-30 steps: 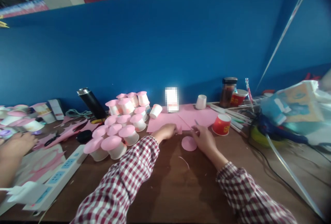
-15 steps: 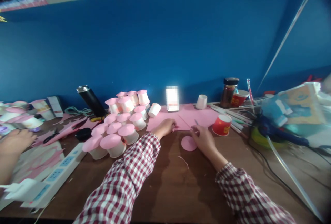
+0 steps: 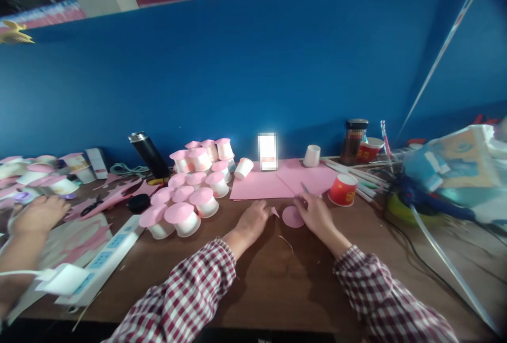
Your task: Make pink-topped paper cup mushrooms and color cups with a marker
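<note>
My left hand point(image 3: 251, 221) is low over the brown table with its fingers curled together. A small pointed pink paper scrap point(image 3: 275, 212) shows at its fingertips and seems pinched there. My right hand point(image 3: 317, 215) grips a thin grey pen-like tool point(image 3: 304, 188), whose exact kind I cannot make out. Beside those fingers a round pink paper disc point(image 3: 292, 217) lies on the table, partly covered by them. Just beyond both hands are pink paper sheets point(image 3: 257, 184), with a tipped white paper cup point(image 3: 243, 168) and an upside-down one point(image 3: 312, 156) at their back edge.
Several white cups topped with pink discs point(image 3: 182, 213) crowd the left. A power strip point(image 3: 106, 258), black flask point(image 3: 148, 154) and another person's hand point(image 3: 39, 216) are farther left. To the right are a red paper cup point(image 3: 343, 189), a brown jar point(image 3: 354, 145) and cables.
My left hand has drawn back toward me from the pink sheets, with the scrap at its fingertips. My right hand stays beside the disc. The view has shifted slightly.
</note>
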A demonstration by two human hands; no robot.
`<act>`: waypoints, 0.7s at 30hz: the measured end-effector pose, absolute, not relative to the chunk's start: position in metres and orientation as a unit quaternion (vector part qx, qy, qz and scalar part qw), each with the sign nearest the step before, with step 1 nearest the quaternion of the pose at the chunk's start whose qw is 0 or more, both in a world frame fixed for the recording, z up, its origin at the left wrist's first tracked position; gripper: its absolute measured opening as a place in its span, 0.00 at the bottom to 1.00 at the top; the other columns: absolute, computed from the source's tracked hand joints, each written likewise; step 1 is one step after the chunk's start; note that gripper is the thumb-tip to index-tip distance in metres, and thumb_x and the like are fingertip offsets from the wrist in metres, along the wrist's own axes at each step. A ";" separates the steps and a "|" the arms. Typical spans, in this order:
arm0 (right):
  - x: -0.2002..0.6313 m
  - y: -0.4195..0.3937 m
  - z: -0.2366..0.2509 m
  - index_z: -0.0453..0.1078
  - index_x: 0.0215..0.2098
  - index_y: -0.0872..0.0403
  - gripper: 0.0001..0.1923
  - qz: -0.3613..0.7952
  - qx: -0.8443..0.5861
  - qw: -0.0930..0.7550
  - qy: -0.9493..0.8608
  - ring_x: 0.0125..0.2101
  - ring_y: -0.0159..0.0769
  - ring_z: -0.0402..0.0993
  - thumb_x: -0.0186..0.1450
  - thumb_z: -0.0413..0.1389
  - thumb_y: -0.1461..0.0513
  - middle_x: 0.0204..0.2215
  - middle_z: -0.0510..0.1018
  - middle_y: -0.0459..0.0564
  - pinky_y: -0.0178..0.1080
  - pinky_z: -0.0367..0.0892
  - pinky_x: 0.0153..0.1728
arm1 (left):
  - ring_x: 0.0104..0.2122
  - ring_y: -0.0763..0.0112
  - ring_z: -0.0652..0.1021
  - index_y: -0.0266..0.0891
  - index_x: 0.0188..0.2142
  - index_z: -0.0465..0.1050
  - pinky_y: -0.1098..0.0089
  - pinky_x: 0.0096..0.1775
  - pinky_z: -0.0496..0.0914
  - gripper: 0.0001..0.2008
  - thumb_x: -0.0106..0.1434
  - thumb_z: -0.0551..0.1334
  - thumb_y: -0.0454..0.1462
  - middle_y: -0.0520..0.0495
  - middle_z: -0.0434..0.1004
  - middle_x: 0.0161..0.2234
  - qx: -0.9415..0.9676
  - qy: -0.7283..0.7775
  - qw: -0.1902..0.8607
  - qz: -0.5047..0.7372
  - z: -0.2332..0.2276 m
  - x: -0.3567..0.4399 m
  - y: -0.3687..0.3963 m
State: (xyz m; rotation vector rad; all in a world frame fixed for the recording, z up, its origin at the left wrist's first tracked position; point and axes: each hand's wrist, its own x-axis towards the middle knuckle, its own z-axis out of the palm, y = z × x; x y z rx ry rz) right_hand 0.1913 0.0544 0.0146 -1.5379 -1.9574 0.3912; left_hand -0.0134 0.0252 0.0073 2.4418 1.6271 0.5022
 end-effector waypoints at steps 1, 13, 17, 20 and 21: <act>0.191 0.054 0.014 0.72 0.39 0.53 0.11 0.146 -0.582 0.304 -0.740 0.35 0.38 0.75 0.63 0.51 0.59 0.36 0.80 0.51 0.35 0.64 0.32 | 0.40 0.63 0.71 0.36 0.38 0.73 0.64 0.45 0.66 0.13 0.65 0.51 0.37 0.41 0.72 0.37 0.820 0.543 0.077 0.163 0.007 -0.012 0.021; 0.193 0.056 0.015 0.72 0.41 0.55 0.12 0.151 -0.583 0.310 -0.736 0.35 0.37 0.75 0.63 0.51 0.59 0.38 0.79 0.53 0.35 0.65 0.34 | 0.41 0.64 0.75 0.34 0.43 0.70 0.65 0.44 0.68 0.15 0.67 0.47 0.34 0.39 0.74 0.40 0.759 0.626 0.110 0.137 0.029 -0.003 0.070; 0.192 0.058 0.013 0.71 0.42 0.55 0.13 0.150 -0.584 0.316 -0.732 0.34 0.37 0.75 0.62 0.51 0.60 0.38 0.79 0.52 0.35 0.65 0.34 | 0.41 0.66 0.74 0.35 0.48 0.66 0.60 0.42 0.71 0.15 0.64 0.55 0.40 0.43 0.71 0.45 0.735 0.653 0.160 0.088 0.032 0.001 0.099; 0.191 0.059 0.012 0.72 0.41 0.55 0.12 0.152 -0.581 0.320 -0.733 0.32 0.36 0.75 0.62 0.52 0.60 0.36 0.80 0.51 0.35 0.65 0.33 | 0.43 0.65 0.73 0.37 0.49 0.65 0.58 0.43 0.71 0.17 0.62 0.57 0.42 0.43 0.69 0.48 0.738 0.644 0.186 0.071 0.034 0.002 0.102; 0.191 0.059 0.011 0.72 0.40 0.55 0.12 0.153 -0.579 0.322 -0.733 0.32 0.36 0.75 0.62 0.52 0.60 0.36 0.80 0.51 0.35 0.65 0.32 | 0.42 0.66 0.74 0.36 0.48 0.66 0.59 0.42 0.71 0.16 0.63 0.57 0.41 0.43 0.70 0.47 0.741 0.640 0.191 0.072 0.035 0.002 0.100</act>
